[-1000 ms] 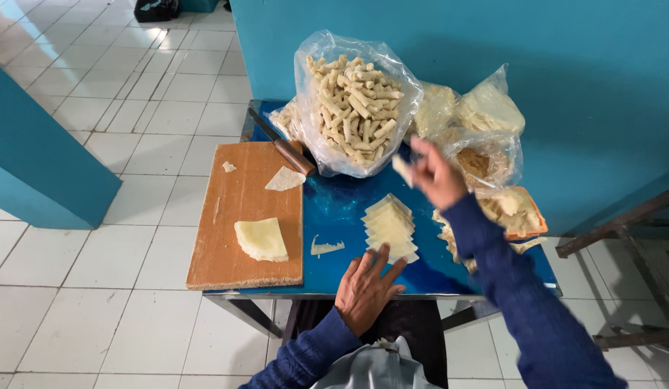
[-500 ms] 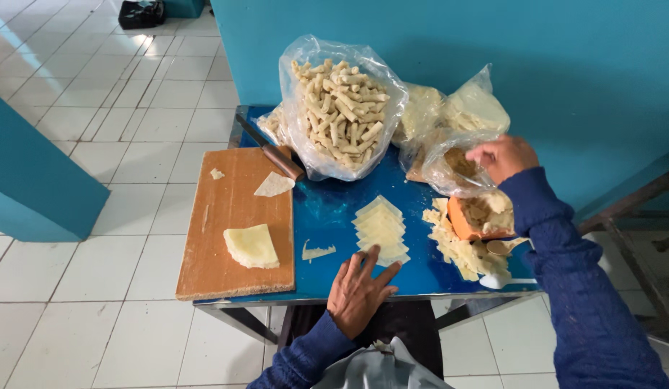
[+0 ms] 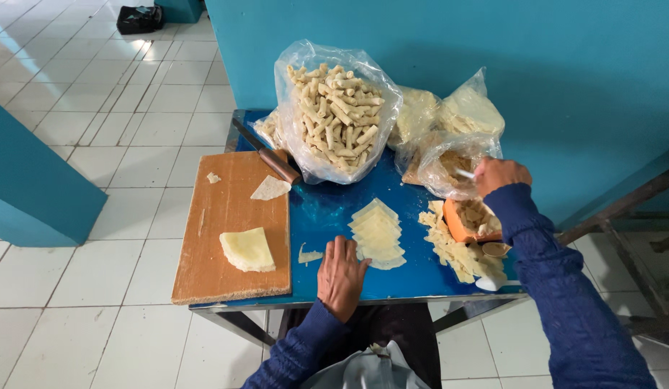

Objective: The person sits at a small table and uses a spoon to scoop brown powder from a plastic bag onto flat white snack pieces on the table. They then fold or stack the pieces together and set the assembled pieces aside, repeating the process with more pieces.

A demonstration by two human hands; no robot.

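My left hand [image 3: 341,274] rests flat on the blue table [image 3: 327,210], fingers apart, just left of a row of pale triangular wrappers [image 3: 376,232]. My right hand [image 3: 500,175] is raised at the table's right side, closed on a thin white utensil handle [image 3: 464,173] that reaches into a small plastic bag of filling [image 3: 447,167]. Below it sits an orange bowl [image 3: 473,219] with filling, beside a heap of cut pale pieces [image 3: 453,250].
A big clear bag of rolled pastry sticks [image 3: 337,119] stands at the table's back. A knife [image 3: 266,153] lies at the top of a wooden board [image 3: 231,223] carrying a folded stack of wrappers [image 3: 247,249]. More bags [image 3: 468,112] lean on the blue wall.
My right hand has come away from the big bag, swung right and down to the small bag by the orange bowl. The left hand has stayed flat on the table.
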